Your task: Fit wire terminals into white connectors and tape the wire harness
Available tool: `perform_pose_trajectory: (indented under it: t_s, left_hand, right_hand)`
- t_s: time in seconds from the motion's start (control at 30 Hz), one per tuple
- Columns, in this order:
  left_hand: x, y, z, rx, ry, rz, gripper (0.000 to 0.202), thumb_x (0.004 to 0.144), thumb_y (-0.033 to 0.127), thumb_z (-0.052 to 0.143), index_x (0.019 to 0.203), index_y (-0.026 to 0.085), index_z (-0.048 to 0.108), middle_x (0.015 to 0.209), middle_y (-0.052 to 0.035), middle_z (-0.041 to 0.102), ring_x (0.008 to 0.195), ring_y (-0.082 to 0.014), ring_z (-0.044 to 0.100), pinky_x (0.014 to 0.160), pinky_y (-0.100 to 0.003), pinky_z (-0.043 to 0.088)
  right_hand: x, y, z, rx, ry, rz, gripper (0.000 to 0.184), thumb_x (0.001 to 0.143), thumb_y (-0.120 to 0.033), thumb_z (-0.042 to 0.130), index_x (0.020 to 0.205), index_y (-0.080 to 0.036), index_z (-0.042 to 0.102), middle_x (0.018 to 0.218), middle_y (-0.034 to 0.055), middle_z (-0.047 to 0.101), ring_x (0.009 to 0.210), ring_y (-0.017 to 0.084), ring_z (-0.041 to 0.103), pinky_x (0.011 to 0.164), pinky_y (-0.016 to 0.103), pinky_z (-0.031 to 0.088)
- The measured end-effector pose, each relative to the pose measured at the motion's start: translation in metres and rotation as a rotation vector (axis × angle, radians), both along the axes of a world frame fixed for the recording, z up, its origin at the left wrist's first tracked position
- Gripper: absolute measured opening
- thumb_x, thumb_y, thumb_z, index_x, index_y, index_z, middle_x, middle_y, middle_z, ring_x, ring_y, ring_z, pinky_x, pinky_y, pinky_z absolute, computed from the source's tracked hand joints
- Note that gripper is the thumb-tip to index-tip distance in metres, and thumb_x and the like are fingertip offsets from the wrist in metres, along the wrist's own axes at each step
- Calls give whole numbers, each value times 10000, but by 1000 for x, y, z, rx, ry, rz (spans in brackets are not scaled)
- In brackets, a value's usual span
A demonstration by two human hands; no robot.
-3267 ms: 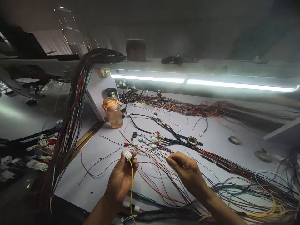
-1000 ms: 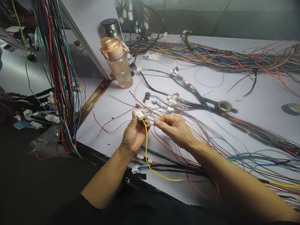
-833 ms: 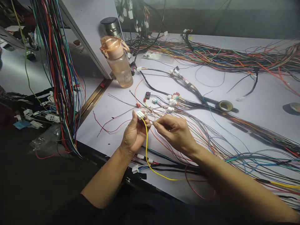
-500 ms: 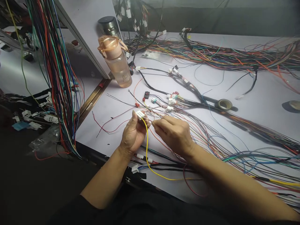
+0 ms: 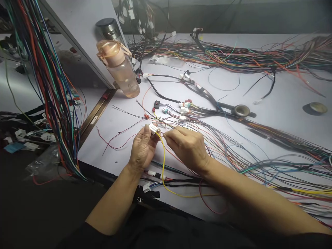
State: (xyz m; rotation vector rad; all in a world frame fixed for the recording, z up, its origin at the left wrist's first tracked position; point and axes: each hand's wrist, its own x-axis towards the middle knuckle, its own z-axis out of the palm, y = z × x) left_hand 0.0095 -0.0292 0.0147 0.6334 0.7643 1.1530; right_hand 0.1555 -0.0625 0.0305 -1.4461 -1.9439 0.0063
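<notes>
Holding a white connector (image 5: 153, 128) between thumb and fingertips, the left hand (image 5: 142, 149) keeps it raised just above the bench (image 5: 282, 103), near the front edge, with the cavity face turned toward the right hand (image 5: 187, 147). A yellow wire (image 5: 164, 166) already hangs from the connector and loops down toward the front edge.

The right hand is pinched closed on the end of a thin wire, its fingertips almost touching the connector. The wire's colour cannot be told at the pinch. Both wrists are over the bench, apparently to steady the small parts.

Loose wires (image 5: 233, 152) fan out from under the right hand toward the right edge, within reach. More connectors (image 5: 183, 110) lie just behind the hands, at mid-bench. A tape roll (image 5: 241, 110) sits to their right on a taped harness branch; a second roll (image 5: 314, 108) lies near the right edge. A bottle (image 5: 119, 69) stands at the back left corner against a slanted panel. A hanging wire bundle (image 5: 49, 90) drapes past the left edge.
</notes>
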Motion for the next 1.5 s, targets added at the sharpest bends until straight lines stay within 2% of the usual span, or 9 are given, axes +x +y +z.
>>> perform_pose_trajectory:
  t_s: [0.23,0.37,0.47,0.93,1.13,1.33,1.5]
  left_hand:
    - [1,-1,-3,6,12,4,267,782,388,717,848,130,699,803,-28,644,734,-95,604,728,-193,503]
    - [4,-1,-2,-8,-7,25,249,784,371,719,848,131,700,824,-30,662,747,-97,609,738,-200,503]
    - [5,-2,-3,-20,-8,17,229,778,357,728,851,141,700,843,-27,666,775,-102,615,755,-203,503]
    - [6,-5,-5,-2,-11,-1,237,757,368,741,838,148,702,840,-16,660,779,-104,613,755,-212,514]
    - [5,-4,-7,11,17,-11,246,764,383,732,849,153,713,861,-31,682,730,-104,614,673,-206,504]
    - [8,-6,-7,28,8,7,255,751,390,739,818,145,716,848,-24,683,785,-101,626,750,-189,513]
    - [5,0,-9,-18,-17,49,237,772,359,729,821,129,696,841,-39,675,772,-103,625,743,-193,508]
  right_hand:
    - [0,1,-4,-54,64,11,295,945,-234,469,730,-171,661,680,15,644,617,94,547,586,228,350]
    - [0,2,-5,-141,146,24,259,960,-288,479,841,-192,688,767,24,678,685,100,588,613,215,379]
    - [1,4,-5,-176,188,40,257,960,-299,487,847,-187,689,785,30,682,693,104,595,622,214,394]
    - [-1,2,-8,-124,167,61,254,958,-218,453,827,-172,666,759,41,664,704,115,594,638,219,404]
    - [-1,2,-11,-119,159,66,267,961,-213,441,831,-177,672,763,35,664,705,107,587,643,211,404]
    - [-1,3,-9,-99,143,67,265,952,-194,444,819,-166,671,761,34,659,691,104,582,643,205,405]
    - [0,2,-11,-114,143,78,259,944,-176,446,808,-156,666,762,43,651,709,112,584,648,211,401]
